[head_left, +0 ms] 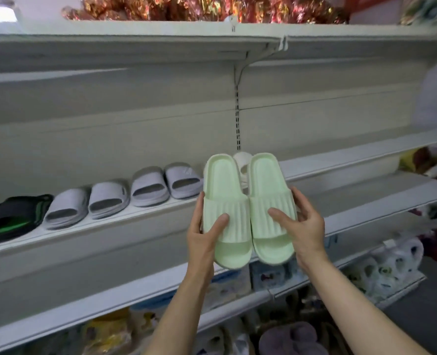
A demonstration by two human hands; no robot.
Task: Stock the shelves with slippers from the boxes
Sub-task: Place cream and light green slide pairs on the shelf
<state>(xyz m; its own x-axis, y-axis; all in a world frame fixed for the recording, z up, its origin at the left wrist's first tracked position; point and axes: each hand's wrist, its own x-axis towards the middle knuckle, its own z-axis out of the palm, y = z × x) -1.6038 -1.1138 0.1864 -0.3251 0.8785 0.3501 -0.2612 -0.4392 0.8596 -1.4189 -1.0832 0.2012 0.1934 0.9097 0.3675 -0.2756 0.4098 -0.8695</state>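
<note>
Head view: left hand (207, 234) and right hand (299, 226) each grip a green slipper (225, 201), best set level beside the grey slippers (166, 184).

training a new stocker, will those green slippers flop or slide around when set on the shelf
The green slippers probably stay stiff: each keeps its shape held only at the strap end, by the left hand and right hand. Thick soles with a matte, foamy look suggest they are light. Flat bottoms should sit steady on the shelf, like the grey slippers.
</note>
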